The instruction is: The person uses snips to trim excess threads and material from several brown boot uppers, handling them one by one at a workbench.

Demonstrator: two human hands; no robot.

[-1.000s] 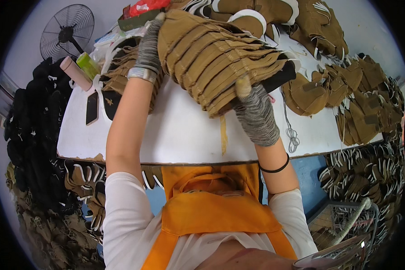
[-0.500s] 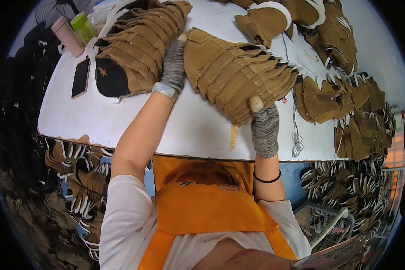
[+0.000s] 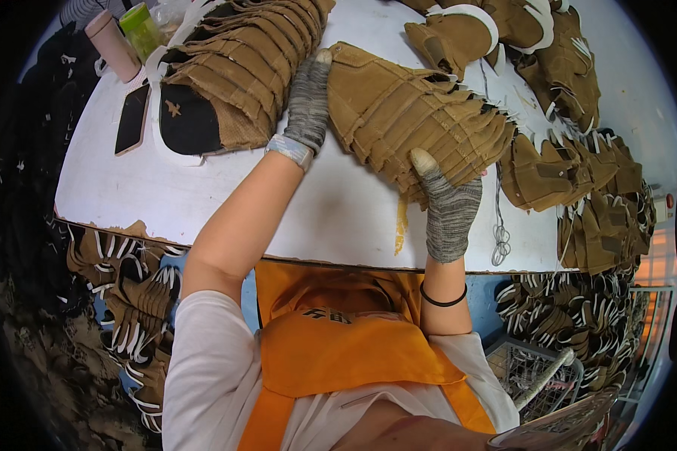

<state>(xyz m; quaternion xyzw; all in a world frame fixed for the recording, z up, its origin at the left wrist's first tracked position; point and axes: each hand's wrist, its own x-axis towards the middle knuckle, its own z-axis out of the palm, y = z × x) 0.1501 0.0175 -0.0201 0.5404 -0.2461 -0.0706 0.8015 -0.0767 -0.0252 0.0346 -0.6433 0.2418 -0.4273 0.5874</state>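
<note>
Back from tabletop (image 3: 338,225) front edge: left hand (image 3: 308,105) flat against brown stack (image 3: 406,113), right hand (image 3: 451,210) pinching it. Likely soft, floppy; hold both ends.

The brown stack (image 3: 399,113) looks like matt suede (rough-edged), the tabletop (image 3: 331,218) smooth, the gloves (image 3: 453,218) knitted cloth.

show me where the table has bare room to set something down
The white table is bare front left, between phone and left arm, and front middle, between that arm and the yellow strip. Crowded: around the left stack, the handled stack and the brown pieces at right.
</note>
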